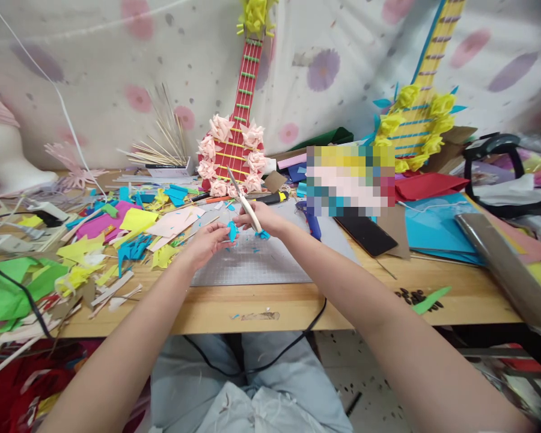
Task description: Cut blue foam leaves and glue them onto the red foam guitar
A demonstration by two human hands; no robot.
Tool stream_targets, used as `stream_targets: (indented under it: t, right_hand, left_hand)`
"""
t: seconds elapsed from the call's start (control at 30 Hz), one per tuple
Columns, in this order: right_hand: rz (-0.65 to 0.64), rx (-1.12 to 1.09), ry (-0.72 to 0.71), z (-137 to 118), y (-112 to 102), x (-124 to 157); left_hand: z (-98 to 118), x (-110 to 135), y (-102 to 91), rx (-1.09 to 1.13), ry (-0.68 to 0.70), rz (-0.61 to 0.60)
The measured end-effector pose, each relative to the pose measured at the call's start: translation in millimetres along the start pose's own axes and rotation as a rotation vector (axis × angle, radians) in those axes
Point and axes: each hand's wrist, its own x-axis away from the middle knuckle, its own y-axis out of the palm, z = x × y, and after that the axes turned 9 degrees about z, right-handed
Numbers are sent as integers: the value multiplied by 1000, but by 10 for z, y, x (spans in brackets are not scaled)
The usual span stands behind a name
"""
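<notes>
My left hand (205, 243) is closed, pinching a small blue paper piece (232, 232) between its fingertips over the grey cutting mat (252, 273). Just right of it, my right hand (268, 219) grips a pair of scissors (242, 202) with pale handles, the blades pointing up and away from me. The right fingertips reach close to the blue piece; whether they touch it I cannot tell. Small blue scraps lie on the mat beneath both hands. Behind them stands a red paper guitar (225, 150) trimmed with pink paper roses.
Coloured paper scraps (137, 219) cover the table's left side. A blue glue gun (309, 221) and a black phone (366, 232) lie right of the mat. Farther right are blue sheets (439, 228) and a yellow paper guitar (415, 129). A black cord (293, 344) hangs over the front edge.
</notes>
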Motion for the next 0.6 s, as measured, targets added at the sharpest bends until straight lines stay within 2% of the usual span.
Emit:
stream_targets:
  t: [0.2,0.43,0.6]
  right_hand:
    - [28,80,-6,-53,86,-41]
    - [-33,96,14,-57,123,-53]
    - [-6,115,10,-86,164,-43]
  left_hand:
    - [-9,-6,-57,-13,-1,10]
    - [-35,-21,-123,-4,3,8]
    - [-31,-17,-140,-8,1,-7]
